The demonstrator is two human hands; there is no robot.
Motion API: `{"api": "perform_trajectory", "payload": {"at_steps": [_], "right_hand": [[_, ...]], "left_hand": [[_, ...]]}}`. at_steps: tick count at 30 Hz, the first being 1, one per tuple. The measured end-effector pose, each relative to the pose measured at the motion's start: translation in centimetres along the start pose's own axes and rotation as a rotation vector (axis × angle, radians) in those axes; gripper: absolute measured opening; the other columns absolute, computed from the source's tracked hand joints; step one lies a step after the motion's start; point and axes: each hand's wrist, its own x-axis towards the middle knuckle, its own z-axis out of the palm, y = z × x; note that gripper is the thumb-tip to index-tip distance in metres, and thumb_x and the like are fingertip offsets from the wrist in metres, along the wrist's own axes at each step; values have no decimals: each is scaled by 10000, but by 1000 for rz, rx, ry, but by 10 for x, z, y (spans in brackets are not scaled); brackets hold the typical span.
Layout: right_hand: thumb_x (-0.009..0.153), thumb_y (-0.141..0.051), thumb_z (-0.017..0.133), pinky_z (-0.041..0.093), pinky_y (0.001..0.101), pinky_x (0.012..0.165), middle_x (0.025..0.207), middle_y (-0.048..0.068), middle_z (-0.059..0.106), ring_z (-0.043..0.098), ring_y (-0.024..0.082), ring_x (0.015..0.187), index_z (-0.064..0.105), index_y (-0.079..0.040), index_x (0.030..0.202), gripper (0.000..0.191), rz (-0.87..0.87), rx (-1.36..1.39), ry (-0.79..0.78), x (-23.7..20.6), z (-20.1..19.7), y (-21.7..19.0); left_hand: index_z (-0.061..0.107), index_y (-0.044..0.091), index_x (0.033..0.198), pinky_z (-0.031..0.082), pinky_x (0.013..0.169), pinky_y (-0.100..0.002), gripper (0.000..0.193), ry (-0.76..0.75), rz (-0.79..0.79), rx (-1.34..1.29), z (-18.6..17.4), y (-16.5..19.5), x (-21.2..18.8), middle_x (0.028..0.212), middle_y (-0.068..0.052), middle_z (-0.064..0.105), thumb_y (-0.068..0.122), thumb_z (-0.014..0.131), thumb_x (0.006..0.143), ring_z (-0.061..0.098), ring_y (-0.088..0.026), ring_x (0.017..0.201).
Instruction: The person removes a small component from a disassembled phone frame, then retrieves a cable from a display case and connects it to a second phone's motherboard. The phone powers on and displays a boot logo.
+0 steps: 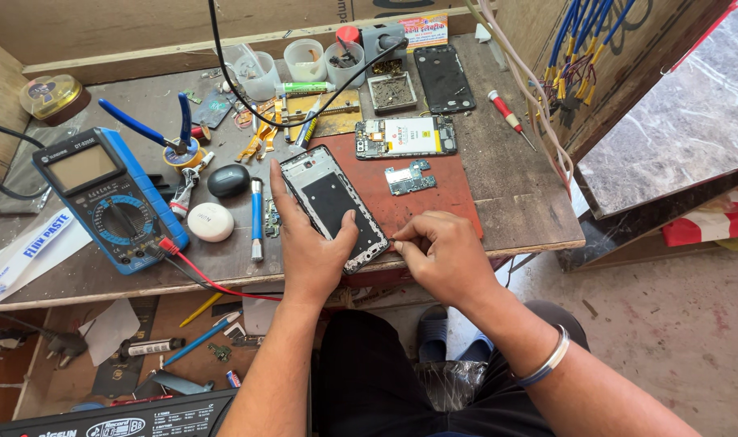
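Both hands meet on the phone frame (334,206).
Your left hand (311,243) clamps its lower end; your right hand (438,251) pinches shut at its 4 o'clock corner. Frame's long axis runs 11 to 5.

Near edge at six o'clock: my left hand (308,247) and right hand (442,255) sit side by side on the phone frame (334,206), almost no gap between them.
Nine o'clock of my left hand: blocked close by a blue-tipped tool (256,218), a white oval case (210,222), a dark oval case (228,180) and the blue multimeter (110,198).
Seven o'clock: the red test lead (211,282) crosses the bench edge.
Twelve o'clock: the red mat (434,190) carries a circuit board (409,178) and an opened phone (405,136); narrow bare strips between them.
Three o'clock of my right hand: bare bench top (519,198), open passage.
One o'clock: a red-handled screwdriver (508,116) and hanging wires (539,113) stand near the bench's right edge.
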Motion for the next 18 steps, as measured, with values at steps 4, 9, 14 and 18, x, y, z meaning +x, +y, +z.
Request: {"api": "perform_trajectory", "payload": {"at_steps": [4,9,14,18], "right_hand": [[773,-73,747,516,347,609,771,110,722,686,233,674,764,-19,825,76,28,6,-45,2,-2,1],[782,-85,762,502,368,587,753,109,700,664,246,643,761,-20,823,77,33,-12,-18,1,0,2],[793,-59,745,510,354,647,786,97,701,670,237,734,753,-24,834,54,-134,-18,15,-5,-1,4],[789,-97,759,516,345,587,779,88,705,671,223,628,762,-34,838,79,107,26,-76,0,-2,5]], "left_hand": [[4,77,1650,559,1005,-354,1111,4,-46,35,-1,2,-1,1362,-221,614,26,748,827,699,-261,1142],[-2,79,1663,552,1039,-362,1101,0,-14,-16,-1,4,-1,1393,-231,596,-2,727,843,681,-273,1190],[-6,81,1651,566,1002,-347,1110,0,-51,5,-1,4,-2,1351,-213,618,10,736,829,703,-254,1137],[-9,80,1667,547,1045,-365,1104,-11,29,-37,-1,4,-1,1397,-236,590,-19,725,848,674,-277,1194]]}}
